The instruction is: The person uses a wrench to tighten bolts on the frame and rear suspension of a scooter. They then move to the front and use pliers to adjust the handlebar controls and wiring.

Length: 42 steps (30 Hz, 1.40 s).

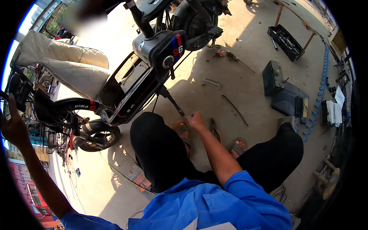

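Here's the electric bike (161,53), leaning across the upper left and upper centre of the frame, and balance looks like the big worry. The left hand (14,132) is out at the far left edge, up against the dark handlebar parts (20,87), one finger stretched along them; whether that grip is really wrapped around anything, I can't tell. Over at the centre, the right hand (196,120) is just beside the lower tip of the kickstand (171,100), fingers curled in, and whether that grip is clamped on something small or on nothing, I can't tell either. If the handlebar swings, the front wheel (115,134) could turn and the whole frame could tip toward the black-trousered knee (153,132). The stand worries me too: should it snap round under spring or weight, those fingers could get pinched, and the sandalled foot (184,134) right below has its toes exposed. Out on the floor (253,92), right of centre, there's a thin dark rod (235,109) and, higher up, a long slim tool (240,61); a careless step back could roll on either one.
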Tool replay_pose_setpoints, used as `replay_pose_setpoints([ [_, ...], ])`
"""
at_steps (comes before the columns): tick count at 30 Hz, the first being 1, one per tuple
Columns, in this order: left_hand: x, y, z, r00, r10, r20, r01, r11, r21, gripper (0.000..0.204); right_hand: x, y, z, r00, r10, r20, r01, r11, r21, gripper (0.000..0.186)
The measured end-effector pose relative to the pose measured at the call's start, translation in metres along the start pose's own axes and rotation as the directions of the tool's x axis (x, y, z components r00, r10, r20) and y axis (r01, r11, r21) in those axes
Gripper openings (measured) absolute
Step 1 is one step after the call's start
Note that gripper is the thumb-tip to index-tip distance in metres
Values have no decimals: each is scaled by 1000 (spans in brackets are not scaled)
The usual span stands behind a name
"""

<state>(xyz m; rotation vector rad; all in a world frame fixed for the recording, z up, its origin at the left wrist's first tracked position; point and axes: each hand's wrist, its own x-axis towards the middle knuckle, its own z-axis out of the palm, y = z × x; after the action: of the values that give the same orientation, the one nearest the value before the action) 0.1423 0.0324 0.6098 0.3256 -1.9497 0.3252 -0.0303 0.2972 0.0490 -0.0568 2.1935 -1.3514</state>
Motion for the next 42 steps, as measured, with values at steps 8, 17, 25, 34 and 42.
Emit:
replay_pose_setpoints([
  [8, -100, 76, 66, 882, 162, 443, 72, 882, -466, 24, -9, 24, -52, 956, 288, -62, -288, 958, -1, 38],
  [17, -135, 110, 67, 720, 204, 663, 393, 668, -632, 15, -26, 66, -63, 975, 165, -149, -216, 866, -452, 37],
  [25, -145, 96, 54, 648, 119, 752, 629, 474, -617, 18, -51, 95, -59, 967, 239, -85, -237, 731, -640, 34],
  [34, -156, 85, 49, 634, 109, 766, 642, 477, -600, 18, -73, 94, -56, 980, 113, -164, -196, 700, -687, 29],
  [42, -187, 54, 60, 586, 21, 810, 742, 389, -546, 18, -61, 127, -53, 975, 157, -155, -220, 654, -724, 36],
])
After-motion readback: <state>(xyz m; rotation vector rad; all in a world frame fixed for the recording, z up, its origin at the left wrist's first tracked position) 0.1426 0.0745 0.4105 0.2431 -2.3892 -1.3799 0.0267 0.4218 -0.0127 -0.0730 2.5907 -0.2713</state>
